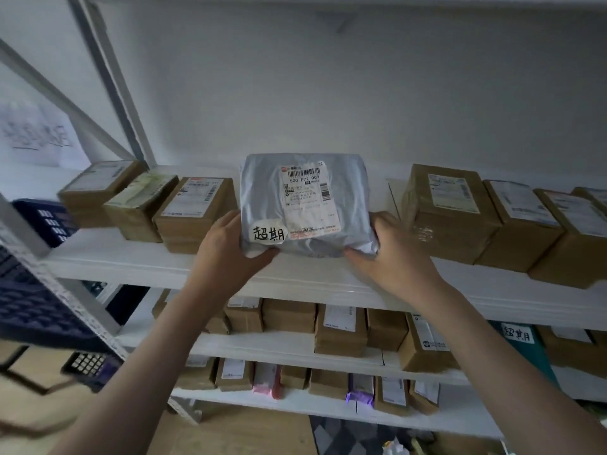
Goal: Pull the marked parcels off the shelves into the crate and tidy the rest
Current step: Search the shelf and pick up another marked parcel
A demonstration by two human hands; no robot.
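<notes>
The top shelf [197, 267] carries the grey marked parcel [303, 205] between brown boxes [450, 211]. Left hand [230, 251] and right hand [391, 254] grip its front corners, fingers curled; best drawn straight out, level.

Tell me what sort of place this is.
Probably a parcel pickup or storage room: white shelves lined with labelled cardboard boxes, and a grey mailer bag with a shipping label and a handwritten sticker.

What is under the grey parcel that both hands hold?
The grey parcel rests on the white shelf board, near its front edge. Whether anything lies beneath it cannot be seen; the parcel covers that area.
</notes>
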